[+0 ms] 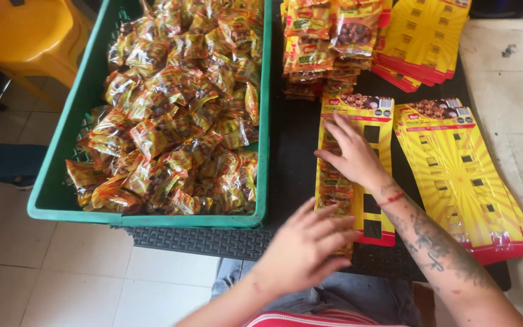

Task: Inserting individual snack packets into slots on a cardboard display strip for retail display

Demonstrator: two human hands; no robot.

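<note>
Yellow card: long yellow display card w/ red edge and dark slots, flat on black mat, just right of crate; small sachets already sit in its left column.
L hand: left hand at card's lower end, palm down, fingers spread flat & loose, tips on the lowest sachets; not gripping anything I can make out.
R hand: right hand higher up same card, fingers stretched out toward upper-left slots, pressing flat on card; nothing pinched btwn fingers. Tattooed forearm, red string at wrist.
Crate: green plastic crate left of card, heaped w/ loose orange-yellow sachets.
Next card: second yellow card beside first on the right, on top of a fanned stack, slots empty.
Back of mat: pile of filled cards behind the working card; stack of blank cards to its right.
Other: yellow plastic chair far left past crate; pale worktop at right; tiled floor below.
</note>
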